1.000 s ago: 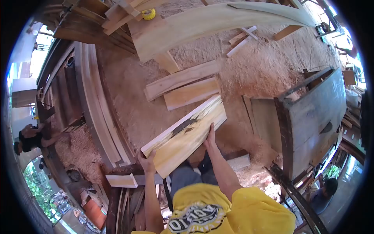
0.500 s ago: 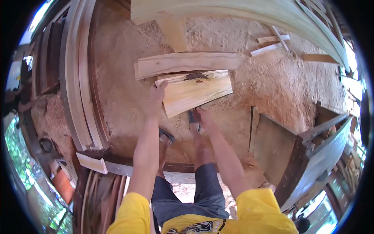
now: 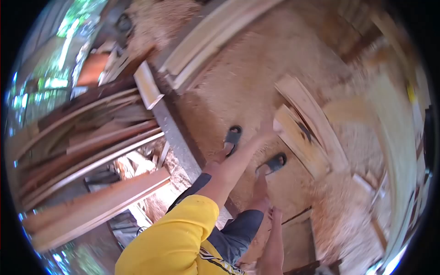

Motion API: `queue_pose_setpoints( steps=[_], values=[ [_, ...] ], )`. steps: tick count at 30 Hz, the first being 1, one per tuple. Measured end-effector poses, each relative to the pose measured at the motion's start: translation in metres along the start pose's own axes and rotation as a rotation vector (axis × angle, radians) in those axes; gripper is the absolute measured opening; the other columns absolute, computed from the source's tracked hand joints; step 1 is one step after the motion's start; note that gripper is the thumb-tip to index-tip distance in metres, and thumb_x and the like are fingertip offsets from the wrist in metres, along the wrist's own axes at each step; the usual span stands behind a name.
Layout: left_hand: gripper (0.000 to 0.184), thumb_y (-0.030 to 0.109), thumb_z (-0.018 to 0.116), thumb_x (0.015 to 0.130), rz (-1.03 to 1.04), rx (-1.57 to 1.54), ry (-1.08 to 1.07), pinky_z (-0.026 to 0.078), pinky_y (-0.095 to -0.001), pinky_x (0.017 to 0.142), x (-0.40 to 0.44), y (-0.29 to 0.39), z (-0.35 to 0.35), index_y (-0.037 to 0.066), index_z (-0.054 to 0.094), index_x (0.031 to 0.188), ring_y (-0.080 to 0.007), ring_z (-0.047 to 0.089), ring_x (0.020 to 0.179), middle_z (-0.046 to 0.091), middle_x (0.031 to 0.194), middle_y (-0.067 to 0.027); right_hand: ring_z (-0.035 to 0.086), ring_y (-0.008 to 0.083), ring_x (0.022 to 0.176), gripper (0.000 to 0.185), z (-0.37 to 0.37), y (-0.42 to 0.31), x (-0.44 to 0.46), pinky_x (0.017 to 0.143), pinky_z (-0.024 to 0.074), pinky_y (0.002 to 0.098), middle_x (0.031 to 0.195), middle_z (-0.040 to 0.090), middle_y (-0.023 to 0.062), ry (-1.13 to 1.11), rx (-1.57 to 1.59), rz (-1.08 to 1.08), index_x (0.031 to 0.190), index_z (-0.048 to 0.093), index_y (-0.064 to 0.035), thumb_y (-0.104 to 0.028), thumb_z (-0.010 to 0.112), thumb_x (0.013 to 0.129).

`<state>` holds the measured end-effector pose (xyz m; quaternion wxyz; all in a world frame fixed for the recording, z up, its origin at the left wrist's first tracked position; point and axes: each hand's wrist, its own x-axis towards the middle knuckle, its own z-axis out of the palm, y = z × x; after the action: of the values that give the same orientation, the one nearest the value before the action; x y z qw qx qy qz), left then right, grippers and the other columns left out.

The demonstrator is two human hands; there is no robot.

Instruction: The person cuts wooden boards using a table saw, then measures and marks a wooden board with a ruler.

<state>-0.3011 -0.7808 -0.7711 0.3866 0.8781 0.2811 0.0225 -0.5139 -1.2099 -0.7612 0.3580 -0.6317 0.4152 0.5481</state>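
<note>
My left hand (image 3: pixel 268 125) reaches out to the near end of a short, pale wooden board (image 3: pixel 298 143) with a dark knot hole. Its fingers look closed on the board's edge, though motion blurs them. Along the far side of this board lies a longer, slightly curved plank (image 3: pixel 316 117). My right hand (image 3: pixel 275 214) is drawn back beside my knee, away from the board. Its fingers look curled, and whatever they may hold is hidden.
Long planks (image 3: pixel 206 39) lie at the upper left of the sawdust-covered floor. A beam (image 3: pixel 176 137) crosses beside my feet, with stacked boards (image 3: pixel 101 133) beyond it. A large pale timber (image 3: pixel 389 160) stands at the right. A wooden panel (image 3: pixel 300 240) is near my right arm.
The view has swung round to the left, so everything appears rotated and blurred. My right hand has drawn back from near the board to beside my knee; my left stays at the board's end.
</note>
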Motion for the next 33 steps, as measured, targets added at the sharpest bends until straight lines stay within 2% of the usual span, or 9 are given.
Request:
queue_pose_setpoints(
  steps=[5, 7, 9, 10, 23, 25, 27, 29, 33],
  values=[
    [0.051, 0.045, 0.072, 0.085, -0.37, -0.064, -0.373, 0.055, -0.0468, 0.086, -0.112, -0.033, -0.199, 0.008, 0.068, 0.119, -0.034, 0.071, 0.101, 0.072, 0.109, -0.0213, 0.069, 0.018, 0.084, 0.026, 0.01, -0.099, -0.082, 0.069, 0.0527, 0.0357, 0.098, 0.071, 0.0062, 0.066, -0.346, -0.184, 0.116, 0.061, -0.0073, -0.028, 0.06, 0.1],
    [0.051, 0.047, 0.071, 0.086, -0.714, -0.199, -0.1, 0.056, -0.0438, 0.085, -0.181, -0.103, -0.225, 0.008, 0.067, 0.119, -0.0343, 0.071, 0.096, 0.073, 0.103, -0.0182, 0.07, 0.019, 0.089, 0.03, 0.031, -0.149, -0.107, 0.071, 0.0534, 0.036, 0.101, 0.072, 0.008, 0.025, -0.347, -0.281, 0.121, 0.06, -0.007, -0.03, 0.059, 0.1],
    [0.05, 0.045, 0.071, 0.087, -0.486, -0.008, 0.088, 0.055, -0.0448, 0.082, -0.273, -0.269, -0.17, 0.004, 0.066, 0.116, -0.0365, 0.07, 0.09, 0.072, 0.098, -0.0176, 0.07, 0.0184, 0.086, 0.031, 0.072, -0.197, -0.136, 0.068, 0.0523, 0.0331, 0.099, 0.072, 0.0081, 0.038, -0.394, -0.341, 0.121, 0.06, -0.0065, -0.029, 0.061, 0.099],
    [0.048, 0.04, 0.071, 0.089, -0.893, -0.283, 0.134, 0.056, -0.0426, 0.077, -0.278, -0.223, -0.243, 0.001, 0.065, 0.115, -0.0326, 0.07, 0.083, 0.072, 0.095, -0.0186, 0.07, 0.0178, 0.083, 0.032, 0.098, -0.22, -0.149, 0.064, 0.0513, 0.0303, 0.097, 0.072, 0.0082, 0.037, -0.396, -0.374, 0.121, 0.06, -0.006, -0.027, 0.064, 0.097],
    [0.046, 0.032, 0.074, 0.092, -1.183, -0.972, 0.833, 0.054, -0.0333, 0.071, -0.435, -0.355, -0.434, 0.002, 0.062, 0.125, -0.0181, 0.072, 0.084, 0.074, 0.1, -0.0146, 0.052, 0.0091, 0.069, 0.032, 0.553, -0.369, -0.126, 0.065, 0.0432, 0.0301, 0.081, 0.061, -0.003, -0.368, -1.666, -0.998, 0.103, 0.072, -0.0061, -0.036, 0.065, 0.095],
    [0.045, 0.032, 0.072, 0.094, -1.206, -1.043, 0.874, 0.052, -0.0324, 0.068, -0.436, -0.364, -0.444, 0.005, 0.062, 0.128, -0.018, 0.072, 0.086, 0.074, 0.1, -0.0125, 0.061, 0.0139, 0.093, 0.042, 0.651, -0.352, -0.187, 0.085, 0.0477, 0.0317, 0.102, 0.067, 0.003, -0.349, -1.308, -0.675, 0.119, 0.068, -0.0068, -0.042, 0.064, 0.097],
    [0.046, 0.032, 0.071, 0.094, -1.344, -1.171, 0.94, 0.051, -0.0313, 0.068, -0.441, -0.377, -0.434, 0.007, 0.06, 0.13, -0.0181, 0.072, 0.09, 0.074, 0.104, -0.0116, 0.055, 0.0196, 0.126, 0.055, 0.719, -0.352, -0.225, 0.108, 0.0414, 0.0349, 0.131, 0.062, 0.0106, -0.881, -0.984, -0.622, 0.135, 0.059, -0.0083, -0.049, 0.064, 0.097],
    [0.045, 0.031, 0.068, 0.095, -1.406, -1.239, 0.95, 0.049, -0.0321, 0.067, -0.451, -0.392, -0.415, 0.008, 0.058, 0.133, -0.0173, 0.072, 0.093, 0.074, 0.109, -0.0094, 0.042, 0.0236, 0.142, 0.07, 0.839, -0.358, -0.207, 0.119, 0.0322, 0.037, 0.152, 0.047, 0.0132, -0.343, -1.303, -0.412, 0.148, 0.047, -0.0103, -0.055, 0.064, 0.096],
    [0.044, 0.036, 0.065, 0.097, -1.535, -1.364, 1.007, 0.048, -0.0357, 0.08, -0.455, -0.412, -0.369, 0.015, 0.054, 0.135, -0.0183, 0.069, 0.103, 0.071, 0.119, -0.0056, 0.035, 0.0284, 0.147, 0.09, 1.027, -0.361, -0.087, 0.121, 0.0259, 0.0452, 0.158, 0.041, 0.0132, -0.608, -1.288, -0.42, 0.157, 0.036, -0.0096, -0.061, 0.067, 0.09]
  ],
)
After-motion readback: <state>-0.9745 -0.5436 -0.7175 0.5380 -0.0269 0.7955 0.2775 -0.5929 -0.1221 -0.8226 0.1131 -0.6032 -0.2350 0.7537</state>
